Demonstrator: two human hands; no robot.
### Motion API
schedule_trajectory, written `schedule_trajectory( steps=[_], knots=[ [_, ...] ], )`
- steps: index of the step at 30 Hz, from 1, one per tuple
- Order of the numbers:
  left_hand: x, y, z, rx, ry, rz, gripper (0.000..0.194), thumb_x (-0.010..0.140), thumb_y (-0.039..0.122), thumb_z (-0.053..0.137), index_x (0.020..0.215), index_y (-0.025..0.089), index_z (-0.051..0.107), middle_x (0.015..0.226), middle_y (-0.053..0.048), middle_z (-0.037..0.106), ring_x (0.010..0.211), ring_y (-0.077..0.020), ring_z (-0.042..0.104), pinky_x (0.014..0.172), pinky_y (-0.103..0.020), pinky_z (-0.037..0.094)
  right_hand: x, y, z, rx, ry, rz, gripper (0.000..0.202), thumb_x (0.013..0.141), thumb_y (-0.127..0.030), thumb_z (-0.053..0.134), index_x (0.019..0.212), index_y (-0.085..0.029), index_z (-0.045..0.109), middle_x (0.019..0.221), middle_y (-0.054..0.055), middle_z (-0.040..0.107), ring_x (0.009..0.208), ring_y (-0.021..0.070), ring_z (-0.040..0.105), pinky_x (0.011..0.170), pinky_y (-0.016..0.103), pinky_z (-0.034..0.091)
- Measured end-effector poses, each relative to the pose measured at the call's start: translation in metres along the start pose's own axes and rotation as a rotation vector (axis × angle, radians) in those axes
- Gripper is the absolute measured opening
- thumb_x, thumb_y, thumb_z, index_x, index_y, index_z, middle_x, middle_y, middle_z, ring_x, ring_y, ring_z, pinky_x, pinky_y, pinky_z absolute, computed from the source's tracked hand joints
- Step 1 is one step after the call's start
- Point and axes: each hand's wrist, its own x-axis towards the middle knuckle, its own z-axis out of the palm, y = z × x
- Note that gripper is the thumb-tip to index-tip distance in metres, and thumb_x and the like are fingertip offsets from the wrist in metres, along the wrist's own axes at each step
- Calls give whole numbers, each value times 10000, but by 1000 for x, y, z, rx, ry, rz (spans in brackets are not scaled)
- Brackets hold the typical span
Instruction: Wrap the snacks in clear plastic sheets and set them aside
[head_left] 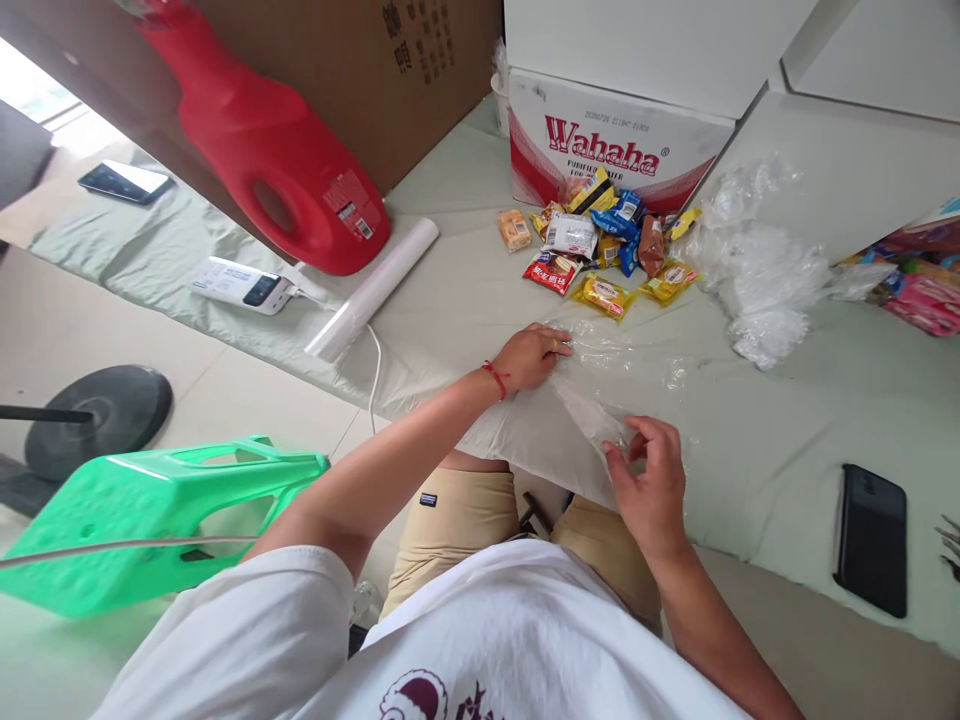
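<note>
A piece of thin clear plastic film [592, 385] lies on the pale green cloth close to the front edge; I cannot tell whether it is a flat sheet or a bag. My left hand [531, 357], with a red cord at the wrist, grips the film's left part with curled fingers. Nearer to me, my right hand [651, 478] pinches the film's near edge between thumb and fingers. Just beyond the film sits a heap of small wrapped snacks [604, 240], with a red packet [551, 270] and yellow packets [604, 296] at its near side.
Behind the snacks stands a Wahaha carton [600, 140]. Crumpled clear plastic [765, 270] lies to the right, with a black phone [870, 540] nearer. On the left are a plastic roll [375, 290], red jug [277, 160], white power bank [240, 285] with cable, and green stool [150, 520].
</note>
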Motion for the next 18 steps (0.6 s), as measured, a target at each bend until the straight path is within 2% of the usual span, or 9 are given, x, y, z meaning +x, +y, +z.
schedule_trajectory(
  steps=[3, 6, 9, 12, 15, 18],
  knots=[
    [0, -1, 1, 6, 2, 4, 424, 832, 54, 529, 1064, 260, 818, 1341, -10, 735, 1309, -211, 629, 1197, -410, 437, 9, -4, -2, -302, -6, -340, 447, 987, -265, 590, 1431, -266, 545, 1413, 177, 518, 1184, 285, 555, 1009, 508, 493],
    [0, 0, 2, -17, 19, 1, 410, 820, 64, 541, 1054, 246, 824, 1333, -33, 739, 1304, -231, 630, 1189, -421, 448, 23, -6, 1, -418, -58, -445, 417, 1001, -213, 551, 1403, -307, 605, 1479, 146, 483, 1240, 297, 492, 1038, 513, 461],
    [-1, 1, 2, -51, 38, -10, 392, 816, 69, 549, 1033, 239, 827, 1319, -41, 746, 1296, -239, 634, 1187, -428, 452, 34, -12, 6, -434, -70, -430, 253, 1008, -249, 559, 1179, -311, 735, 1354, 104, 592, 1165, 287, 485, 998, 482, 453],
    [-1, 2, 0, -59, 24, -20, 364, 823, 92, 559, 1019, 244, 825, 1307, -30, 753, 1296, -230, 636, 1200, -416, 438, 35, -26, 15, -420, -115, -461, 221, 1017, -230, 549, 1067, -290, 756, 1076, 88, 681, 1021, 257, 511, 910, 420, 438],
    [2, 8, -6, -40, -3, -58, 314, 832, 128, 572, 987, 243, 820, 1274, -19, 766, 1276, -227, 648, 1184, -392, 447, 27, -45, 32, -459, -273, -555, 229, 1022, -187, 524, 1031, -248, 744, 849, 71, 654, 854, 226, 530, 786, 371, 412],
    [8, 23, -9, 54, -26, -147, 234, 849, 159, 580, 884, 219, 803, 1167, -54, 792, 1180, -268, 692, 1115, -394, 487, 18, -62, 54, -509, -435, -588, 221, 1015, -166, 515, 983, -218, 728, 846, 72, 652, 831, 215, 581, 724, 347, 417]
  ],
)
